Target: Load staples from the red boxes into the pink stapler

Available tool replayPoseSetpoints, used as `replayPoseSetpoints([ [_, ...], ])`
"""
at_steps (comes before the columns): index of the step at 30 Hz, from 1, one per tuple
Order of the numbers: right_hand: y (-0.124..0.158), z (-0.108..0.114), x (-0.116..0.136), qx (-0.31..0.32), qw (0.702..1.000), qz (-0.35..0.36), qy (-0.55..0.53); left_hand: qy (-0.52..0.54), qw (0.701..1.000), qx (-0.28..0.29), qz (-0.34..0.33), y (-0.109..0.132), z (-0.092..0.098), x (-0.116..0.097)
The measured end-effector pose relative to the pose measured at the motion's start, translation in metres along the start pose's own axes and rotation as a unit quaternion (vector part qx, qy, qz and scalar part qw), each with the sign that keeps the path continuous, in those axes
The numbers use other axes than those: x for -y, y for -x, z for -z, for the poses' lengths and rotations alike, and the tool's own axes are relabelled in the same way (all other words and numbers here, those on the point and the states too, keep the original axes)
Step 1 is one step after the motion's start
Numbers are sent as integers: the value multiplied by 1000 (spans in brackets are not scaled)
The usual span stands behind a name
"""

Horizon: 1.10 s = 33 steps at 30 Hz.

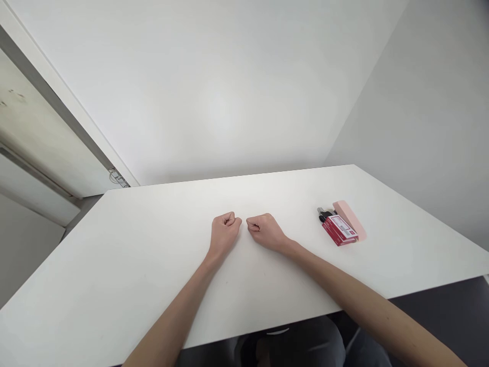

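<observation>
Both hands rest on the white table (153, 244), each clenched into a fist with nothing visible inside. The left hand (224, 232) and right hand (265, 232) sit knuckle to knuckle, just apart. At about 3 o'clock from the right hand, well clear of it, lies a red staple box (339, 230). A pink stapler (349, 216) lies against its far side, at about 1 o'clock from the box. The box carries a white label, but its print is too small to read.
</observation>
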State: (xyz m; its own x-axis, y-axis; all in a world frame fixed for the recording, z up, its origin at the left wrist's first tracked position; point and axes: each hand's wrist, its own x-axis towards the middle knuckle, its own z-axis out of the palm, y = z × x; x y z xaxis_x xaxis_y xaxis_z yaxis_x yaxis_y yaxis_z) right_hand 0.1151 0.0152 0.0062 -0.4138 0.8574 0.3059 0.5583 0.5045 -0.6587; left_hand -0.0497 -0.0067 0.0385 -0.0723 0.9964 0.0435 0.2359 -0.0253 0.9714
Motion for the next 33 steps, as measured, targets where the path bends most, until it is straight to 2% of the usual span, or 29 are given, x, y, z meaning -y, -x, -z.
replayPoseSetpoints([
  [8,1,6,0,18,999,16,38,-42,999,14,-29,-5,-5,4],
  [13,3,9,-6,18,999,20,45,-112,991,50,-60,-17,6,9],
  [20,5,11,-12,-3,1000,3,18,-94,987,112,-71,-28,20,8],
  [29,7,13,-14,-32,999,-5,-32,-106,984,111,-94,-28,16,8],
  [33,7,16,-12,-42,995,-34,-83,-84,987,110,-86,-27,15,7],
])
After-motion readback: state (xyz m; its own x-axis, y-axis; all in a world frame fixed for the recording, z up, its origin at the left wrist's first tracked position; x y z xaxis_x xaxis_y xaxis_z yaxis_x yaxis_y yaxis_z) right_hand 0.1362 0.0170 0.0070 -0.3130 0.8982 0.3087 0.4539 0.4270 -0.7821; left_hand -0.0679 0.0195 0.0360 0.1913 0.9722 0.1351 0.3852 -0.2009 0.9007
